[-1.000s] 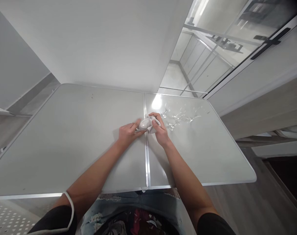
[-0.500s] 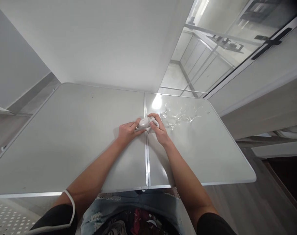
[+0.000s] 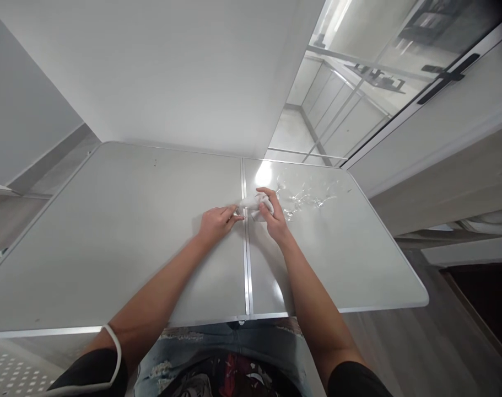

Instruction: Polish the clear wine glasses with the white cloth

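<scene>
Grip of right hand (image 3: 276, 221) tight around white cloth (image 3: 254, 204), pinch of left hand (image 3: 216, 223) on its end

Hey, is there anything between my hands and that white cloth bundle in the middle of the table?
Nothing visible. The right hand is closed around the white cloth, the left hand pinches its end. The clear glasses sit just beyond, to the right.

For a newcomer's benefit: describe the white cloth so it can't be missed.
On the grey folding table, follow the centre seam toward the far edge. The white cloth is bunched under the right hand; unlike the clear glasses beside it, it is opaque.
</scene>
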The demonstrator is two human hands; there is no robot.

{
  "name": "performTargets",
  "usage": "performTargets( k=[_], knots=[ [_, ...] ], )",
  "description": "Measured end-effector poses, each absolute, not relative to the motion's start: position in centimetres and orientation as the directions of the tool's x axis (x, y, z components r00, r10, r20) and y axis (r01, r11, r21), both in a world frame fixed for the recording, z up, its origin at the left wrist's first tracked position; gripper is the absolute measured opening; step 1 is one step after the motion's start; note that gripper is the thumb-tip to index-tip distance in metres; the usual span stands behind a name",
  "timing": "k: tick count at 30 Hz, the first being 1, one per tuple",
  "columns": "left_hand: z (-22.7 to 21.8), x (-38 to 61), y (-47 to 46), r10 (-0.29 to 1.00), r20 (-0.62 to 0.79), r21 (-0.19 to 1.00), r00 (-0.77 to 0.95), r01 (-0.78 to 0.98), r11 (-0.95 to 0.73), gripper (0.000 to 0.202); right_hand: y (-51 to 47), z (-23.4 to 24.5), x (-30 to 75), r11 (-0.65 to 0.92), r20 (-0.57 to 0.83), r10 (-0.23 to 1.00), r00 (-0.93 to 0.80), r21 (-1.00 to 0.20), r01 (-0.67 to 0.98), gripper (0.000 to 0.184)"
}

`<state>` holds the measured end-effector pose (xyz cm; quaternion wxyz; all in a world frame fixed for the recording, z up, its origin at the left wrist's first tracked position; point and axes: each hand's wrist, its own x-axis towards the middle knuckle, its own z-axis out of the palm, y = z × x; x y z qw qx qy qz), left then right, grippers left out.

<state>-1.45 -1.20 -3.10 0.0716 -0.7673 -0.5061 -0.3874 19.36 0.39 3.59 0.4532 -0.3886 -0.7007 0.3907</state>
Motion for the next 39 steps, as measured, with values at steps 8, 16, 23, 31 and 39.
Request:
performTargets(
  k=[8, 16, 23, 31, 39],
  knots=[
    [-2.9, -1.7, -1.7, 0.687, 0.704, 0.269, 0.180, 0.827, -0.493, 0.028, 0.7, 4.1, 19.9, 0.379, 0.244, 0.862, -0.443, -0.892, 0.246, 0.045],
    [-3.0, -1.3, -1.9, 0.593, 0.779, 0.237, 0.205, 0.779, -0.581, 0.025, 0.2, 4.4, 20.0, 0.393, 0.302, 0.882, -0.363, -0.896, 0.208, 0.049],
    [-2.9, -1.3, -2.3, 0.652, 0.728, 0.269, 0.211, 0.787, -0.555, 0.027, -0.1, 4.4, 19.8, 0.332, 0.295, 0.908, -0.296, -0.939, 0.084, 0.049],
    [-3.4, -1.4, -2.0, 0.665, 0.728, 0.286, 0.167, 0.807, -0.516, 0.028, 0.3, 4.0, 20.1, 0.487, 0.336, 0.819, -0.465, -0.836, 0.254, 0.055],
    [-3.0, -1.6, -2.1, 0.658, 0.719, 0.282, 0.223, 0.771, -0.571, 0.027, 0.7, 3.7, 20.7, 0.411, 0.329, 0.875, -0.355, -0.892, 0.186, 0.045]
  ],
)
